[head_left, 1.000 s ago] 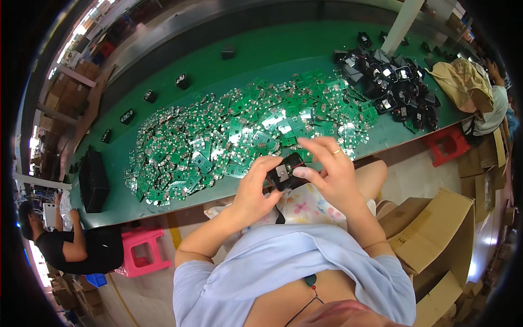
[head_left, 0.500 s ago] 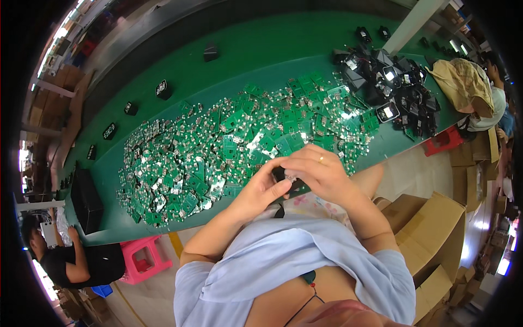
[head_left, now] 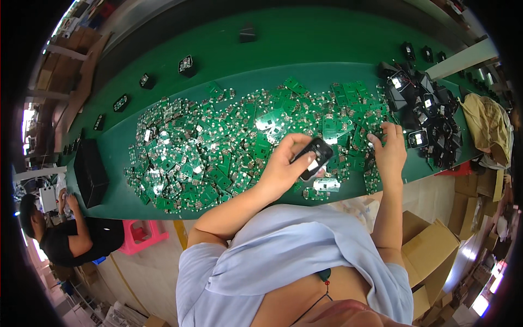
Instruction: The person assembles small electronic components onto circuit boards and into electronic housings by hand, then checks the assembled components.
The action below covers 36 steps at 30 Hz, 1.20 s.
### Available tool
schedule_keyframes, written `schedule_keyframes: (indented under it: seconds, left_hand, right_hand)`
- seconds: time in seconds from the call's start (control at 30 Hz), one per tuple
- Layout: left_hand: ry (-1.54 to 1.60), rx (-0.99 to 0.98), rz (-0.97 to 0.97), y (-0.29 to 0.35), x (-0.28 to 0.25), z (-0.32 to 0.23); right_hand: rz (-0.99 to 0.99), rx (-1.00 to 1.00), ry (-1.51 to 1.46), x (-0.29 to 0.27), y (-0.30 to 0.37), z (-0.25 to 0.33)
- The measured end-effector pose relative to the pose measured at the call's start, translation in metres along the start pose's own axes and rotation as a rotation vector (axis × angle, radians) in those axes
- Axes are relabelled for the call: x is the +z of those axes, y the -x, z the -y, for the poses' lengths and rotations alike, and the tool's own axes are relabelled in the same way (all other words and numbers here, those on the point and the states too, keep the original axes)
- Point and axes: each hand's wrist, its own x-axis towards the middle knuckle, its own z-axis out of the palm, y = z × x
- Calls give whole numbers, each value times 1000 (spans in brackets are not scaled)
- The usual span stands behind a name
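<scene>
In my left hand (head_left: 286, 169) is a black plastic housing (head_left: 314, 159), a rounded rectangular case, gripped with the thumb across its upper face. It is tilted, just above the near edge of a wide heap of green circuit boards (head_left: 218, 174). My right hand (head_left: 392, 150) reaches over the heap's right end, thumb and forefinger apart, with nothing visible between them. Just right of those fingers lies a pile of black housings (head_left: 430, 117), some with pale or shiny parts inside.
Along the back runs a green belt (head_left: 305, 38) carrying spaced black housings (head_left: 186, 66). A black box (head_left: 91, 173) stands at the table's left end, near a seated person (head_left: 71, 234). Cardboard boxes (head_left: 427, 250) stand by my right side. A metal post (head_left: 463, 59) rises behind the pile.
My hands, together around the housing before, are now apart. The left keeps the housing; the right has moved right, toward the black pile. The whole view has shifted.
</scene>
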Motion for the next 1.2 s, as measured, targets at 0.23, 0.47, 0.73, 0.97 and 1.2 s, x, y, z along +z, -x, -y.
schedule_keyframes:
  seconds: [0.23,0.47,0.73,0.97,1.2]
  left_hand:
    - [-112,66,-94,-22,-5,-12]
    - [-185,144,-134,-28,-4,2]
    - [-367,242,-182,-19,6,-1]
    - [-419,292,-151,-17,7,3]
    - [-296,230,-150,-13,5,6]
  right_hand:
    - [0,177,-954,5,2,10]
    - [178,108,-1409,-32,39,90]
    - [311,137,-1451,-24,48,99]
    - [312,160,-1432,-23,53,100]
    - [256,183,-1373,-15,57,92]
